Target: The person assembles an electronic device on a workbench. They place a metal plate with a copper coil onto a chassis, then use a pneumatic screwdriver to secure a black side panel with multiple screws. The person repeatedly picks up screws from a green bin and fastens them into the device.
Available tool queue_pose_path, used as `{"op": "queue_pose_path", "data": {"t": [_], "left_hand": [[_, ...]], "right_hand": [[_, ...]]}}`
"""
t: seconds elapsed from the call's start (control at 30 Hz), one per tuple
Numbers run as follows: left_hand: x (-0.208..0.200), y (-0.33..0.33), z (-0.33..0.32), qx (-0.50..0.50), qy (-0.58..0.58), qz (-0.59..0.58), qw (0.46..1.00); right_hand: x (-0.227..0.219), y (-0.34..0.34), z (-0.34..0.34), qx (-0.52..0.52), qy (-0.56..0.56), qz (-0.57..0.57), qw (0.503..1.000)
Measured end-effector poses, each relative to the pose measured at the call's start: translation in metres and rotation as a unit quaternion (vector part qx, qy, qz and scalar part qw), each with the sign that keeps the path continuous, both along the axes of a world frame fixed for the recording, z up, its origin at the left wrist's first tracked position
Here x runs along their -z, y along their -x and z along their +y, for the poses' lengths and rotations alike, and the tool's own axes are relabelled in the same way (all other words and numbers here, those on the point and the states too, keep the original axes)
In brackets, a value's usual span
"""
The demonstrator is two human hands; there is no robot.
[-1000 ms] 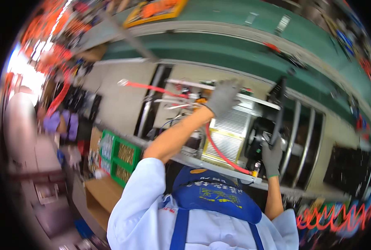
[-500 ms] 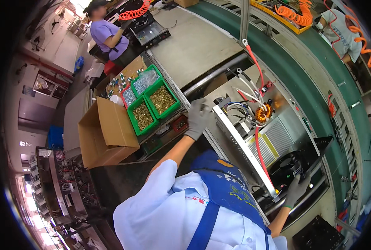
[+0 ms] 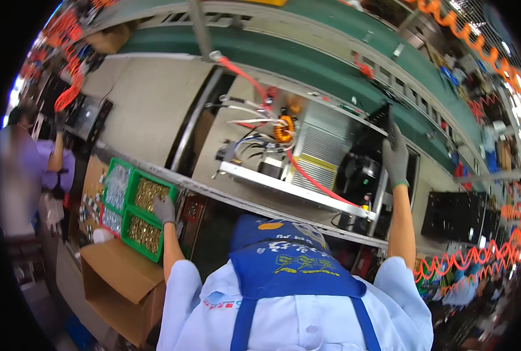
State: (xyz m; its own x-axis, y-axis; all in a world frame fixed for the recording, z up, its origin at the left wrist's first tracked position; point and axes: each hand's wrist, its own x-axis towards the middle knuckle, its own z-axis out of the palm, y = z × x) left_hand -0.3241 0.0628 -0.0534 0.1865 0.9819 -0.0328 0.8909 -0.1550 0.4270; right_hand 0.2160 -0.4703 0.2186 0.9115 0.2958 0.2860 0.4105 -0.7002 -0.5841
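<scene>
My gloved left hand [image 3: 164, 210] reaches over the near edge of a green bin of brass-coloured fasteners [image 3: 149, 192]. Its fingers curl down at the pieces; whatever is between them is too small to make out. My gloved right hand [image 3: 396, 159] grips the edge of a black panel [image 3: 381, 119] at the right end of an open metal chassis [image 3: 295, 186]. Inside the chassis are a copper-wound ring coil [image 3: 284, 128], a finned heatsink [image 3: 316, 149], a black fan [image 3: 360, 169] and loose white cables. A thick red cable [image 3: 313, 181] runs across toward the front right corner.
More bins hold brass fasteners [image 3: 143, 233] and silver ones [image 3: 117, 184]. An open cardboard box [image 3: 120, 263] stands in front of them. A green conveyor [image 3: 307, 64] runs behind the bench. A co-worker [image 3: 50, 158] is at the left. A black metal case [image 3: 453, 216] lies at right.
My view has swung to the right. My left hand has moved from beside the chassis to the bin of brass fasteners. My right hand has shifted farther up along the black panel.
</scene>
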Motion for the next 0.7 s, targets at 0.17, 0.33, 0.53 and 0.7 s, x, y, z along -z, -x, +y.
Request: {"op": "queue_pose_path", "data": {"t": [0.17,0.33,0.53,0.7], "left_hand": [[0.016,0.053,0.046,0.015,0.03,0.139,0.99],[0.015,0.037,0.055,-0.022,0.144,0.139,0.98],[-0.007,0.019,0.07,0.006,0.206,0.17,0.964],[0.002,0.014,0.077,0.049,0.202,0.179,0.962]], "right_hand": [[0.03,0.076,-0.048,0.06,0.078,-0.011,0.995],[0.078,0.128,-0.111,0.131,0.063,0.069,0.987],[0.095,0.165,-0.074,0.191,0.08,0.098,0.973],[0.091,0.173,-0.066,0.244,0.09,0.083,0.962]]}}
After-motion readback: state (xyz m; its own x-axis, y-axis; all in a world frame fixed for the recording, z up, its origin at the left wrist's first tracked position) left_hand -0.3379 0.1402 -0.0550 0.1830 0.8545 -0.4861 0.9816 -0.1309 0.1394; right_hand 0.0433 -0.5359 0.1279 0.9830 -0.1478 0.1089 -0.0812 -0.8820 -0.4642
